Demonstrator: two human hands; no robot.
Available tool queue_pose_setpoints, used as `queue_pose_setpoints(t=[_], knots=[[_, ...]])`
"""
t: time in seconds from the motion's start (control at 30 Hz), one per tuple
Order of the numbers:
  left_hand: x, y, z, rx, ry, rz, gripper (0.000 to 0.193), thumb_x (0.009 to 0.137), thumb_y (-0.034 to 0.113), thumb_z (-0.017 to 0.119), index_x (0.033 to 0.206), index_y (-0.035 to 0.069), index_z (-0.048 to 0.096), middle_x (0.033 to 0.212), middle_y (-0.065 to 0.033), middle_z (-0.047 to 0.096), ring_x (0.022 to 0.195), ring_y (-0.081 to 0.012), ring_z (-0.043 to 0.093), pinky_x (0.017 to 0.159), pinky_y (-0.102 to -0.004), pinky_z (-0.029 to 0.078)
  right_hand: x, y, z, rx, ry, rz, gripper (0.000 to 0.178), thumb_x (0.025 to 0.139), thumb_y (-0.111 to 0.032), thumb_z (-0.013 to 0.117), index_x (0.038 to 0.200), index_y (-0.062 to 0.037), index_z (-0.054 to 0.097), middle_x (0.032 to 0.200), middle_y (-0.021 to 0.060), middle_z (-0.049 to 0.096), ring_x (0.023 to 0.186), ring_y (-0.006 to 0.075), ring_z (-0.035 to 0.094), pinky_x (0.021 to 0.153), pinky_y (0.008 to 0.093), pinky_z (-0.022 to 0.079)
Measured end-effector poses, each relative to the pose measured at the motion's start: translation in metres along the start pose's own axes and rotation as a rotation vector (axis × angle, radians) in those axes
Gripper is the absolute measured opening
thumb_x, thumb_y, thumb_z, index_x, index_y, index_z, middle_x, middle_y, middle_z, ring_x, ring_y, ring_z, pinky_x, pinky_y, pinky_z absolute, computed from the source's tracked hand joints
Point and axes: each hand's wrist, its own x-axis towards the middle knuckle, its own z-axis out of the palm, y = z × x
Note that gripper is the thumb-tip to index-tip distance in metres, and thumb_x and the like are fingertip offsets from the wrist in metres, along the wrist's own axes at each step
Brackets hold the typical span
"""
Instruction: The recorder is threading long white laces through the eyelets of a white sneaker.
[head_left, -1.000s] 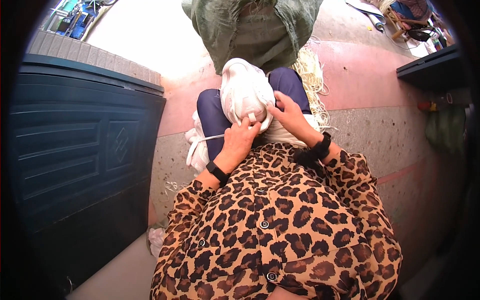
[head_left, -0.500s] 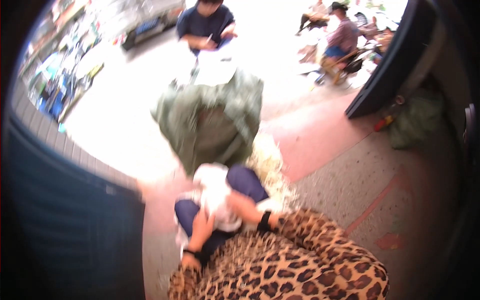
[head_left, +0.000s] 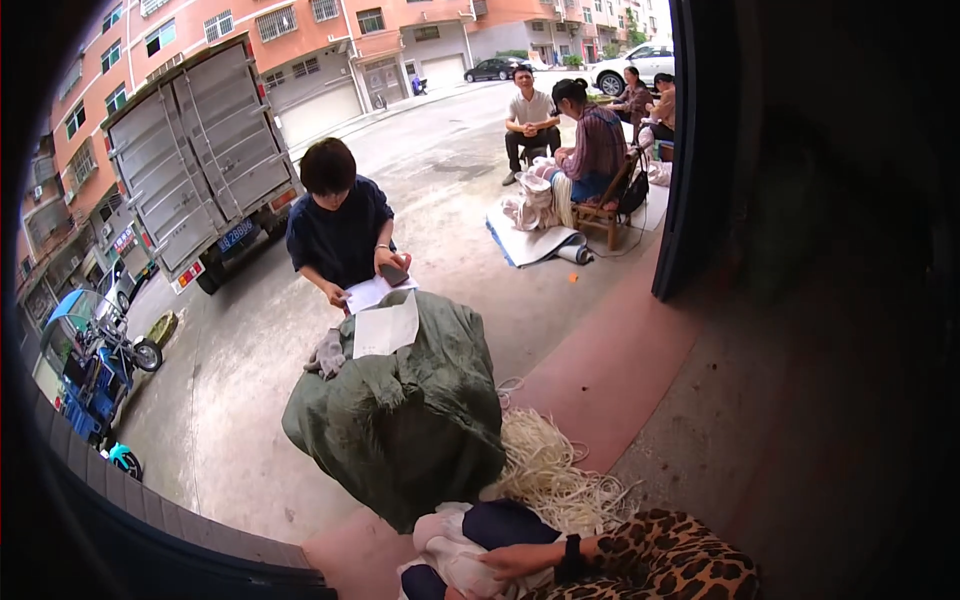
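A bundle of pale pinkish-white cloth (head_left: 452, 545) lies across my lap, between my dark-trousered knees. My right hand (head_left: 525, 560), with a black band at the wrist, is closed on the bundle's right side; its fingertips partly sink into the folds. Only a sliver of skin, perhaps my left hand (head_left: 453, 594), shows at the lower edge, so its fingers are hidden. Just beyond my knees stands a big dark green sack (head_left: 400, 440). On top of it lie a white sheet of paper (head_left: 386, 328) and a grey glove (head_left: 328, 353).
Behind the sack a person (head_left: 340, 225) holds papers and a dark flat object. Loose cream strips (head_left: 555, 470) pile up on the floor right of the sack. A dark door edge (head_left: 680, 150) rises at right. Farther off are seated people and a parked box truck (head_left: 200, 150).
The view has tilted up, bringing in the street and pushing my lap to the lower edge. My left hand has nearly dropped out of sight; my right hand stays at the cloth.
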Motion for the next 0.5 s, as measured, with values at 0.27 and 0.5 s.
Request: queue_pose_setpoints(t=[0.27, 0.5], knots=[[-0.004, -0.009, 0.003, 0.004, 0.019, 0.021, 0.039, 0.088, 0.026, 0.046, 0.112, -0.004, 0.048, 0.097, -0.0296, 0.057, 0.085, -0.0454, 0.054, 0.074, -0.049, 0.043, 0.019, -0.13, -0.25, -0.096, 0.467, 0.091, 0.071, 0.087, -0.016, 0.057, 0.141, -0.0027, 0.013, 0.098, 0.0172, 0.061, 0.087, 0.0248, 0.062, 0.076, 0.0333, 0.049], [-0.01, -0.003, 0.002, 0.052, 0.115, 0.056, 0.04, 0.088, 0.024, 0.045, 0.108, -0.009, 0.048, 0.096, -0.0289, 0.057, 0.085, -0.0451, 0.054, 0.073, -0.0472, 0.044, 0.016, -0.162, -0.295, -0.045, 0.711, -0.094, 0.058, 0.089, -0.012, 0.054, 0.138, -0.0003, 0.026, 0.089, 0.0088, 0.062, 0.079, 0.0126, 0.057, 0.07, 0.0277, 0.048]])
